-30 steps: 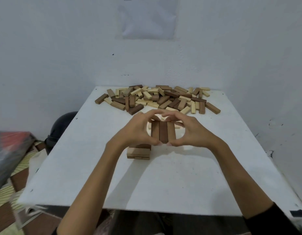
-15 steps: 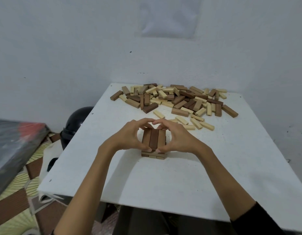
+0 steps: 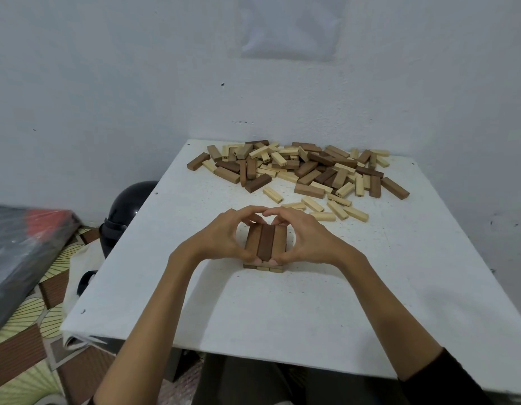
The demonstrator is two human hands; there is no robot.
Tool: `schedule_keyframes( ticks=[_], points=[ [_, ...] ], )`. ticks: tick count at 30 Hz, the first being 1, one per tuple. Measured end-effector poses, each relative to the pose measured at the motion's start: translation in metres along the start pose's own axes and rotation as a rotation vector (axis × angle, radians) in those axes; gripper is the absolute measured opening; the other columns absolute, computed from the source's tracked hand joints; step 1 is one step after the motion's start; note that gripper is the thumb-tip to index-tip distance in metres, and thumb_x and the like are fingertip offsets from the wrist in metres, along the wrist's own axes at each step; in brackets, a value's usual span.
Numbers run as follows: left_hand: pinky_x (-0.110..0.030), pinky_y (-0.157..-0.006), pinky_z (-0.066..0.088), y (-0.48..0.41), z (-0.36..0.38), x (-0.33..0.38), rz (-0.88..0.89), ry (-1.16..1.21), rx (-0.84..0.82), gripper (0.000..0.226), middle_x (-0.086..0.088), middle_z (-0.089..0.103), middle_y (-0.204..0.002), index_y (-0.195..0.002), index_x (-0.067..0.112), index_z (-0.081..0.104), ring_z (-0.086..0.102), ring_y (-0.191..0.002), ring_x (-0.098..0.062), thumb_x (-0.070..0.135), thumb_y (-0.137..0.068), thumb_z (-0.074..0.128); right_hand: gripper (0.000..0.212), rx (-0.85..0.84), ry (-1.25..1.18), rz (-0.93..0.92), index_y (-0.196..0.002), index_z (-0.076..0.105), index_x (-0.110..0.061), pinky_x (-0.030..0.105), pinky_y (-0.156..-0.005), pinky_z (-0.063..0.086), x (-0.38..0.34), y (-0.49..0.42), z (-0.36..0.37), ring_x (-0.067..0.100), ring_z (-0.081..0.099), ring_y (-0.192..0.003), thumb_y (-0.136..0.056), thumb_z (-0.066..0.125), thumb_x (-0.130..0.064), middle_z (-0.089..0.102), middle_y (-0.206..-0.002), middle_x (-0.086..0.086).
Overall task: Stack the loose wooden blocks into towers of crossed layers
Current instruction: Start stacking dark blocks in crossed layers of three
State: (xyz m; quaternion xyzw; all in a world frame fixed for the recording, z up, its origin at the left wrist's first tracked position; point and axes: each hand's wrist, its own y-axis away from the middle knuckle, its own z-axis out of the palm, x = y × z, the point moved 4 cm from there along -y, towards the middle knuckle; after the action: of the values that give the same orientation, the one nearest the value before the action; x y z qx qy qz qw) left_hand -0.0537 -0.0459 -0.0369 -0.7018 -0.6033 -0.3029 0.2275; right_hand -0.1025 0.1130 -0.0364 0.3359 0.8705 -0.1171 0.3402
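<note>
Presently, the counter is strewn with loose blocks beyond the tower. The tower's top layer, long axis pointing toward them, is clamped from either side by the left grip and the right grip. The nearest strays are judged closer to the right grip.

Tower: only the top layer of three blocks and a sliver of the lower layers' near edge show. The left hand and right hand curl round its sides and far end, so the layer count can't be told. Loose blocks overlap, the lower ones mostly covered, and the dark marks on some pale ends are too small to read. Black rounded object sits half behind the table edge; plastic-wrapped dark item is cut by the left edge, wall sheet by the top, both forearms by the bottom.
</note>
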Motion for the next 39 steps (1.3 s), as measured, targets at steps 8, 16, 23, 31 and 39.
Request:
schedule_keyframes(
  ticks=[8,16,23,31,39],
  points=[
    [-0.010,-0.088,0.031,0.000,0.001,0.001,0.017,0.010,-0.022,0.096,0.011,0.054,-0.121,-0.135,0.037,0.034,0.045,-0.110,0.005,0.022,-0.058,0.089,0.090,-0.017,0.009,0.019,-0.138,0.033,-0.035,0.039,-0.098,0.041,0.000,0.002,0.000,0.011,0.041,-0.117,-0.064,0.084,-0.032,0.046,-0.127,-0.004],
    [-0.024,-0.103,0.035,-0.001,0.011,-0.008,0.003,0.033,-0.077,0.106,0.010,0.051,-0.125,-0.140,0.037,0.028,0.045,-0.120,-0.006,0.028,-0.054,0.090,0.108,-0.044,-0.047,0.096,-0.144,0.024,-0.034,0.030,-0.098,0.039,0.009,0.012,0.000,0.014,0.045,-0.119,-0.058,0.089,-0.026,0.044,-0.133,-0.001],
    [-0.027,-0.102,0.039,-0.001,0.012,-0.009,0.011,0.053,-0.042,0.103,0.005,0.053,-0.122,-0.140,0.035,0.030,0.049,-0.117,-0.010,0.022,-0.057,0.090,0.108,-0.041,-0.098,0.091,-0.144,0.025,-0.035,0.035,-0.105,0.036,0.008,0.007,0.004,0.015,0.045,-0.120,-0.058,0.089,-0.019,0.048,-0.124,-0.004],
    [-0.020,-0.097,0.041,-0.003,0.013,-0.011,0.046,0.076,-0.014,0.100,0.006,0.053,-0.119,-0.136,0.038,0.031,0.050,-0.113,-0.009,0.018,-0.057,0.090,0.109,-0.049,-0.070,0.079,-0.145,0.022,-0.033,0.036,-0.106,0.036,0.010,0.005,0.004,0.015,0.044,-0.122,-0.060,0.088,-0.019,0.048,-0.130,0.001],
    [-0.035,-0.112,0.031,0.001,0.012,-0.007,-0.011,0.062,-0.047,0.116,0.005,0.044,-0.135,-0.144,0.033,0.019,0.039,-0.128,-0.011,0.028,-0.053,0.091,0.117,-0.075,-0.081,0.108,-0.148,0.010,-0.035,0.032,-0.107,0.028,0.011,0.010,0.001,0.015,0.031,-0.135,-0.061,0.087,-0.028,0.037,-0.145,-0.001]
  ],
)
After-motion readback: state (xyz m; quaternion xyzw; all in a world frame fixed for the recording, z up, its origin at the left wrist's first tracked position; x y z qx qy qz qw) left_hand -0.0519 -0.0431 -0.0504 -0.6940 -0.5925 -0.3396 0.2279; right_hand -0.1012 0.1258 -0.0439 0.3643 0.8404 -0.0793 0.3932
